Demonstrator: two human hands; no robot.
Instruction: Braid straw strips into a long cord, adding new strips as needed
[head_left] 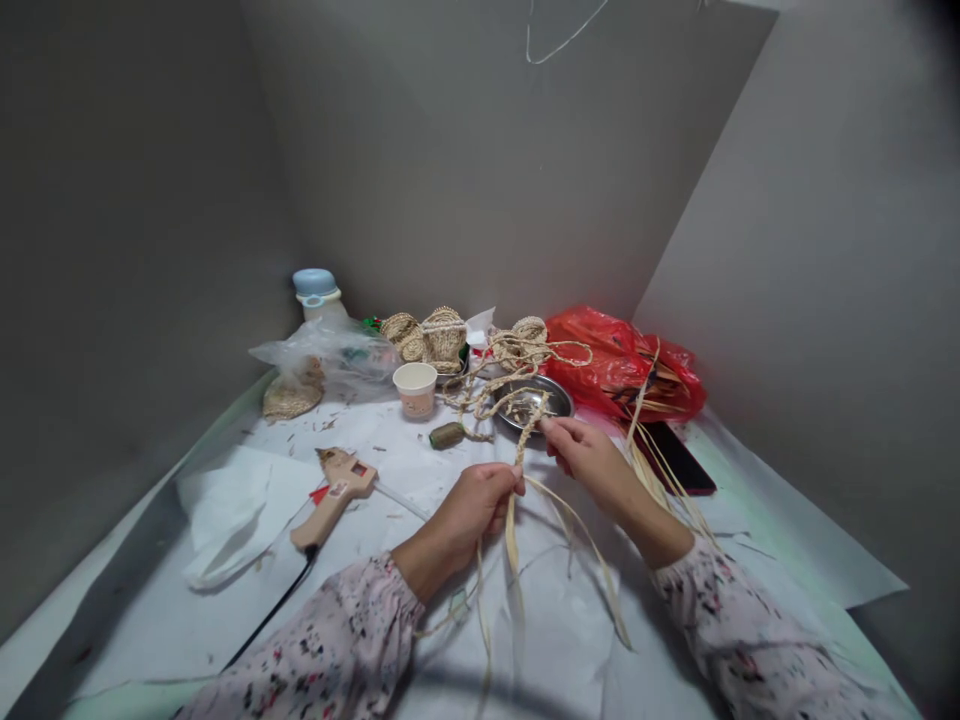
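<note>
A braided straw cord point(529, 430) runs between my two hands, and its long part loops back over a round metal dish point(564, 398). My left hand point(480, 503) pinches the lower end of the braid, where loose flat strands point(512, 545) hang down and spread over the white covering. Higher up and to the right, my right hand point(589, 455) has its thumb and fingertips closed at the side of the braid. Its fingertips partly cover the spot they touch. Beyond the dish lie coiled straw pieces point(444, 338).
A glue gun point(341, 492) with a black cable lies at the left, near crumpled white sheets point(232, 510). Behind are a paper cup point(415, 388), a thread spool point(447, 435), a clear bag point(337, 345), a blue-lidded bottle point(316, 290), a red bag point(600, 350) and a dark phone-like object point(675, 460).
</note>
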